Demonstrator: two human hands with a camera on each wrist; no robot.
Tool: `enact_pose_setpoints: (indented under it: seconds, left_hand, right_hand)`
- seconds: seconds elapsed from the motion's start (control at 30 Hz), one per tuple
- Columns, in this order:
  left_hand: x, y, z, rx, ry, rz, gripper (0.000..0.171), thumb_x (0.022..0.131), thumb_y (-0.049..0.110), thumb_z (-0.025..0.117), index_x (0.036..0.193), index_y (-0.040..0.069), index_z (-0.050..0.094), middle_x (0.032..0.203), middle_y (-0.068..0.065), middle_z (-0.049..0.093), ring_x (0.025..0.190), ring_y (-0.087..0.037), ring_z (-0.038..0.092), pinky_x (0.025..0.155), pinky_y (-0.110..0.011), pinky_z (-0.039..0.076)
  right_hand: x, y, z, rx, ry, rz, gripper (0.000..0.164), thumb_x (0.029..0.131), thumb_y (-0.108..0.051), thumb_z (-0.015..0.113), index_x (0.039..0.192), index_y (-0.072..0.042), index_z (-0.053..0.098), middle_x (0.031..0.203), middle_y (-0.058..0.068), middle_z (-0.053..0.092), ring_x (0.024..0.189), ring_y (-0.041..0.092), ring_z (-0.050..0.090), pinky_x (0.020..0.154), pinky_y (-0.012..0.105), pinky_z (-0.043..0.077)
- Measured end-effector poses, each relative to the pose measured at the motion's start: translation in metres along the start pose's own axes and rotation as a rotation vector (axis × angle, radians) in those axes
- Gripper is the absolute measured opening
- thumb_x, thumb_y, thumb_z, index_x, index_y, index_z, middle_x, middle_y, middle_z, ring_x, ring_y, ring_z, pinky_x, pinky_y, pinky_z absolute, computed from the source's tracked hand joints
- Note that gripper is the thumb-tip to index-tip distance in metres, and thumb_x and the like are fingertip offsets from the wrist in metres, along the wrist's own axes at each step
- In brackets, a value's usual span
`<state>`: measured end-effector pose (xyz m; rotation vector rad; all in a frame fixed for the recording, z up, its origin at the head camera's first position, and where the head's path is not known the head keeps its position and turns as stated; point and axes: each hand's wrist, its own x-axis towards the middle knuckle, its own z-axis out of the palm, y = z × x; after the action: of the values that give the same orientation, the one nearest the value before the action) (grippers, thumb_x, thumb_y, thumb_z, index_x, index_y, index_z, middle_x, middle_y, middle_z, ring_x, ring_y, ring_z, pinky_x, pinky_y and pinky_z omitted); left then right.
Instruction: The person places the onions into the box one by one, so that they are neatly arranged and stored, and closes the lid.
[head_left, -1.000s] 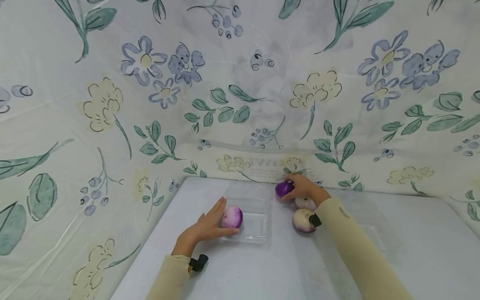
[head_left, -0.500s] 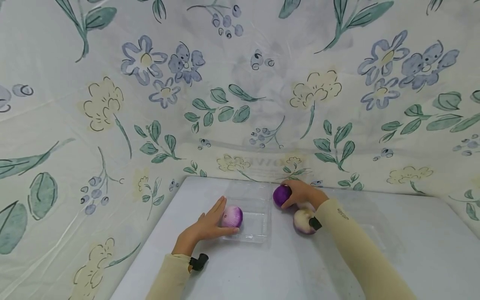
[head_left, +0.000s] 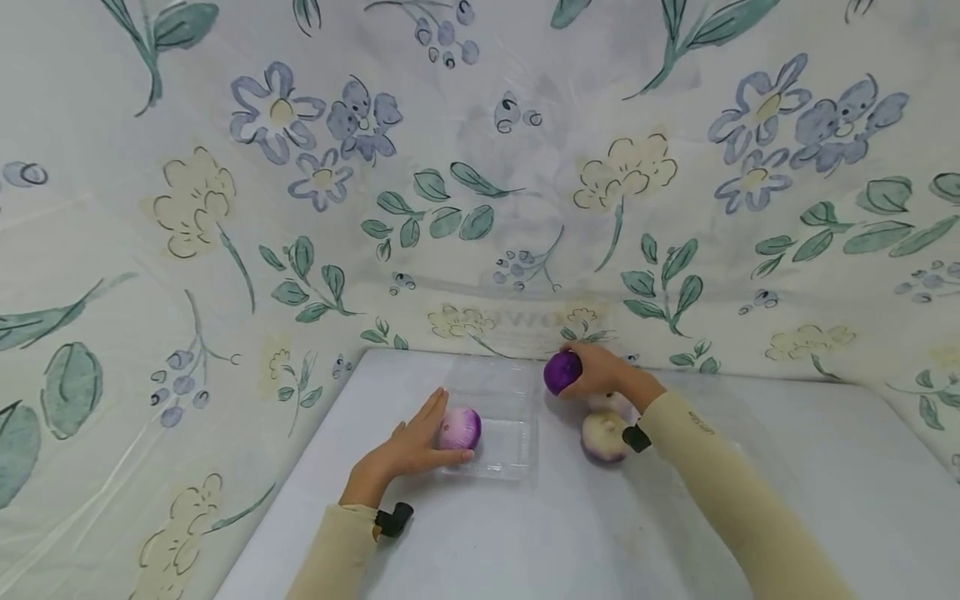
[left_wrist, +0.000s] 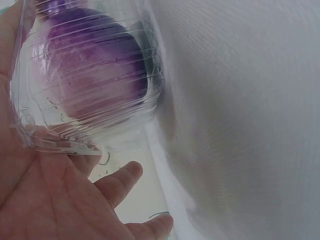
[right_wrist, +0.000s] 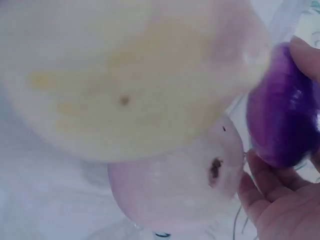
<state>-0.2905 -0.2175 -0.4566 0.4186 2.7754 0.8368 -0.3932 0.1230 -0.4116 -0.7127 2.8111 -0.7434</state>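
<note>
In the head view my left hand (head_left: 408,446) lies along the left side of a clear plastic box (head_left: 517,476), fingers straight and thumb stretched along its front. Inside the box, at that end, sits a red onion (head_left: 459,429), white and pink with a purple edge. The left wrist view shows this onion (left_wrist: 95,65) through the ribbed wall, which the palm touches. My right hand (head_left: 600,372) grips a dark purple onion (head_left: 562,372) to the right of the box's back part. Under that hand and wrist are a pale onion (head_left: 612,405), partly hidden, and a cream-topped one (head_left: 603,435).
The white table (head_left: 480,542) meets a flower-printed cloth (head_left: 480,217) behind and at the left. The box's clear lid section (head_left: 491,375) lies toward the back. A small black camera (head_left: 393,520) sits on my left wrist.
The dark purple onion, in my right hand, came forward and left, then rose slightly. My left hand stays against the box. The head view has shifted a little.
</note>
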Motion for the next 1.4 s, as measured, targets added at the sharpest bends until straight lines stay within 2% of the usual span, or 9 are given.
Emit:
enact_pose_setpoints:
  seconds: [0.23,0.33,0.47,0.63,0.77,0.9,1.03,1.2,1.4]
  left_hand:
    - [0.000,0.000,-0.001,-0.003,0.002,0.009,0.117,0.080,0.061,0.072,0.159,0.004,0.006,0.167,-0.013,0.000,0.154,-0.033,0.004,0.114,-0.074,0.005]
    - [0.000,0.000,-0.001,-0.007,0.000,0.009,0.117,0.080,0.061,0.072,0.159,0.004,0.005,0.167,-0.013,0.000,0.154,-0.034,0.004,0.113,-0.074,0.004]
    - [0.001,0.000,0.000,-0.009,0.006,0.006,0.118,0.080,0.061,0.072,0.159,0.005,0.006,0.167,-0.013,-0.001,0.154,-0.035,0.005,0.113,-0.074,0.005]
    - [0.000,0.000,0.001,-0.010,0.007,0.009,0.117,0.080,0.060,0.072,0.158,0.004,0.005,0.167,-0.014,-0.001,0.154,-0.035,0.004,0.113,-0.074,0.005]
    - [0.000,0.001,0.001,-0.001,0.006,0.005,0.117,0.081,0.060,0.072,0.159,0.004,0.005,0.167,-0.014,-0.001,0.154,-0.035,0.004,0.114,-0.073,0.005]
    - [0.001,0.001,0.002,0.014,0.011,0.003,0.117,0.081,0.060,0.071,0.159,0.004,0.005,0.167,-0.014,0.000,0.154,-0.036,0.005,0.113,-0.074,0.006]
    - [0.001,0.002,0.001,0.007,0.014,0.007,0.117,0.081,0.059,0.072,0.158,0.004,0.005,0.167,-0.015,0.000,0.154,-0.037,0.005,0.113,-0.074,0.006]
    - [0.002,0.001,0.002,0.008,0.011,0.012,0.117,0.080,0.060,0.072,0.158,0.004,0.005,0.167,-0.015,0.000,0.153,-0.037,0.006,0.113,-0.075,0.007]
    - [0.003,0.000,0.001,0.023,0.012,0.001,0.118,0.080,0.062,0.071,0.159,0.004,0.005,0.167,-0.015,-0.001,0.153,-0.038,0.008,0.112,-0.075,0.007]
  right_hand:
    - [-0.010,0.000,-0.009,0.056,0.077,0.001,0.079,0.073,-0.026,0.084,0.138,-0.006,0.044,0.129,0.026,0.047,0.116,0.039,0.051,0.093,0.054,0.051]
    - [-0.014,0.000,-0.012,0.086,0.087,-0.028,0.078,0.073,-0.025,0.083,0.139,-0.008,0.045,0.129,0.025,0.049,0.116,0.038,0.051,0.092,0.053,0.052]
    - [-0.021,-0.001,-0.015,0.163,0.054,-0.053,0.078,0.077,-0.022,0.081,0.143,-0.010,0.043,0.137,0.022,0.051,0.118,0.038,0.053,0.088,0.048,0.055]
    - [-0.027,-0.003,-0.018,0.283,0.007,0.010,0.078,0.080,-0.020,0.080,0.146,-0.017,0.039,0.144,0.022,0.044,0.117,0.041,0.054,0.066,0.037,0.056]
    - [-0.033,-0.007,-0.018,0.323,0.010,0.044,0.080,0.077,-0.026,0.084,0.143,-0.019,0.039,0.144,0.021,0.044,0.117,0.041,0.054,0.062,0.032,0.056]
    - [-0.037,-0.012,-0.015,0.338,0.027,0.048,0.084,0.074,-0.031,0.087,0.142,-0.022,0.039,0.144,0.020,0.043,0.117,0.040,0.054,0.066,0.033,0.057]
    - [-0.039,-0.016,-0.011,0.318,0.045,0.017,0.084,0.073,-0.033,0.087,0.142,-0.024,0.040,0.144,0.018,0.045,0.119,0.038,0.055,0.079,0.040,0.058]
    - [-0.040,-0.022,-0.005,0.306,0.069,-0.035,0.083,0.073,-0.033,0.087,0.141,-0.022,0.041,0.143,0.016,0.048,0.123,0.037,0.056,0.096,0.051,0.053]
    - [-0.043,-0.028,0.005,0.355,0.057,-0.041,0.083,0.074,-0.032,0.087,0.142,-0.023,0.040,0.141,0.016,0.049,0.123,0.037,0.056,0.097,0.052,0.052]
